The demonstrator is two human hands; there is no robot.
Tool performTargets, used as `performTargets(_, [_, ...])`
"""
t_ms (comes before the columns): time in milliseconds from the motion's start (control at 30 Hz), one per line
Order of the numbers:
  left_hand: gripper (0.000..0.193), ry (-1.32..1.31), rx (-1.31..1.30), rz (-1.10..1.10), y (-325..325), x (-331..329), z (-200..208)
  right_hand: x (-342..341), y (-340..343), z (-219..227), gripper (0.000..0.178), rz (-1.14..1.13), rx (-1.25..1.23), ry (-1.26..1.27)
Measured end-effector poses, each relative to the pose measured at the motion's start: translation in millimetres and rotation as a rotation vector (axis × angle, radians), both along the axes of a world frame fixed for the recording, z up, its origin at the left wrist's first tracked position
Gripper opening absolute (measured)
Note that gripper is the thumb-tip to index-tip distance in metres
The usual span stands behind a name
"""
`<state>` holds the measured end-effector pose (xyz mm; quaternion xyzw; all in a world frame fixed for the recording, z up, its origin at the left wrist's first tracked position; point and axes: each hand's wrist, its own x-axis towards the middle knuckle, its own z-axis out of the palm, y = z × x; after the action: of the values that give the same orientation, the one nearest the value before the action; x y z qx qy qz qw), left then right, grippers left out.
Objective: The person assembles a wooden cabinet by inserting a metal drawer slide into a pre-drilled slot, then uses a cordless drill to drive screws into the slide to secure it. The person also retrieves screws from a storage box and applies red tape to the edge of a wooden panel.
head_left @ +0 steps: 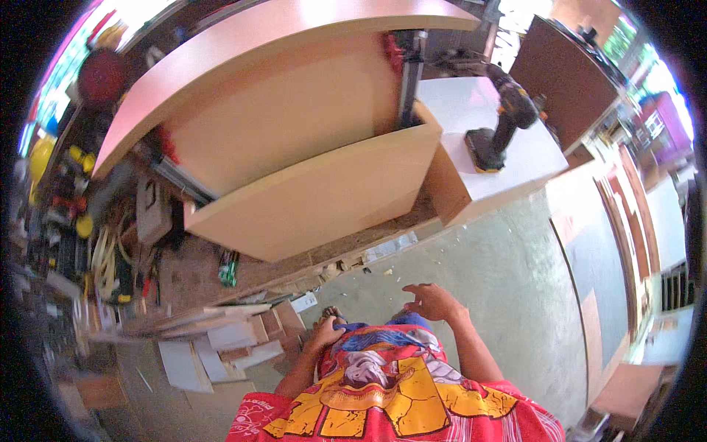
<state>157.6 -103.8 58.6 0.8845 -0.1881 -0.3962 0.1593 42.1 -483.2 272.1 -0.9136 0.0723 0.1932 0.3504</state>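
My left hand (325,336) is low against the blue cloth at my waist, its fingers partly hidden. To its right, my right hand (433,301) hangs over the floor with fingers apart and nothing in them. Beyond both hands stands a light wood-coloured drawer (317,197), pulled out on metal slides (409,85) beneath a curved-looking pale pink panel (294,22). A black and yellow cordless drill (508,110) stands upright on its battery, on a white-topped box (460,103) at the right of the drawer. Neither hand touches the drawer or the drill.
Offcut boards (236,342) lie piled on the left of the floor (501,258). A small green item (228,269) rests on the brown bench surface (191,276). Long panels (589,221) lie at the right, and tools crowd the far left.
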Motion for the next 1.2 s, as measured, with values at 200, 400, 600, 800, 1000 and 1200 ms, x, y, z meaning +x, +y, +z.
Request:
performTargets(200, [0.060, 0.136, -0.032, -0.200, -24, 65, 15, -54, 46, 5, 0.055, -0.268, 0.117, 0.082])
performTargets(400, [0.057, 0.128, 0.013, -0.266, -44, 81, 6, -139, 39, -31, 0.052, -0.562, 0.213, 0.133])
performTargets(600, [0.057, 0.146, 0.037, -0.044, -50, 62, 28, -227, -23, -78, 0.051, -0.837, 0.379, 0.262])
performTargets(800, [0.050, 0.168, -0.025, 0.115, -77, 13, 43, -330, -110, -132, 0.055, -0.782, 0.236, 0.356])
performTargets(1000, [0.045, 0.178, -0.030, 0.138, -136, -51, 30, -306, -254, -77, 0.055, -0.744, 0.013, 0.285])
performTargets(1200, [0.043, 0.120, 0.007, 0.139, -195, -30, 4, -191, -330, -27, 0.047, -0.648, 0.218, -0.097])
